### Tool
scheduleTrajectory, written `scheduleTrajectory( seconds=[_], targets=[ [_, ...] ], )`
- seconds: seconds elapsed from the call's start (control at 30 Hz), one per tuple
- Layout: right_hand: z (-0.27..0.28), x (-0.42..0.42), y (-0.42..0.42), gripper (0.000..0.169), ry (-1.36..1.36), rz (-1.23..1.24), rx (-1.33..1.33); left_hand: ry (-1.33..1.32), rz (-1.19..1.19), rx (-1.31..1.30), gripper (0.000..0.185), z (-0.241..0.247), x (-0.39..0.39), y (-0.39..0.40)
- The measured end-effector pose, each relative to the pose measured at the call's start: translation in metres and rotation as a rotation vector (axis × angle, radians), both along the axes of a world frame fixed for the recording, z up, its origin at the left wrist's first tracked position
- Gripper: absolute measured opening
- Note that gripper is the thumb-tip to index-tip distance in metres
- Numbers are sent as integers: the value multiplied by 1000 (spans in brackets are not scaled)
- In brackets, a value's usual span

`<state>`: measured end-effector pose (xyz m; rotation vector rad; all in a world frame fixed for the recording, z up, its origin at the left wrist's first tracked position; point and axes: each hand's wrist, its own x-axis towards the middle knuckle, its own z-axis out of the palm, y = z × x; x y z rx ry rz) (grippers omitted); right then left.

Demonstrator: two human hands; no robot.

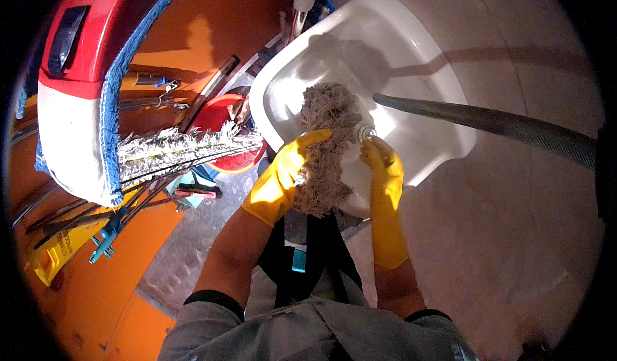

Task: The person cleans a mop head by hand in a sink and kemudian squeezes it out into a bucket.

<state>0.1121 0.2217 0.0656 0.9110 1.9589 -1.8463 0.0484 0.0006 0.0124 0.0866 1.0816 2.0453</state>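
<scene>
A shaggy beige-grey mop head [330,154] lies along the near part of a white sink basin [455,84], its lower end hanging over the front. My left hand [284,173], in a yellow rubber glove, grips the mop head's left side with the index finger laid across the fibres. On its right side, my right hand [385,163], gloved alike, has its fingertips on a small round pale fitting [368,133]. Whether that fitting belongs to the mop or the basin I cannot tell. A dark grey ribbed hose [491,120] reaches in from the right above the basin.
A red and white case with blue fringe [72,125] juts in at upper left. Beside it are a white fringed mop [183,151], a red bucket [217,115], a squeegee-like tool [197,192] and a yellow floor sign [62,250]. An orange wall [149,235] stands left.
</scene>
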Motion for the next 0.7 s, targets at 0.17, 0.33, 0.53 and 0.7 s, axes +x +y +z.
scheduleTrajectory(
  seconds=[0.17, 0.33, 0.53, 0.7],
  targets=[
    [-72, 8, -9, 63, -94, -351, -731, -824, -1, 235, 41, 13, -3, 14],
    [-29, -48, -57, 69, 217, -268, -1356, -673, -71, 26, 41, 58, -22, 24],
    [-3, -68, -50, 54, 247, -624, -1332, -60, -351, -206, 41, 62, -37, 23],
    [-44, -58, -4, 40, 314, -92, -788, 322, -457, -700, 43, 84, -47, 35]
  ],
)
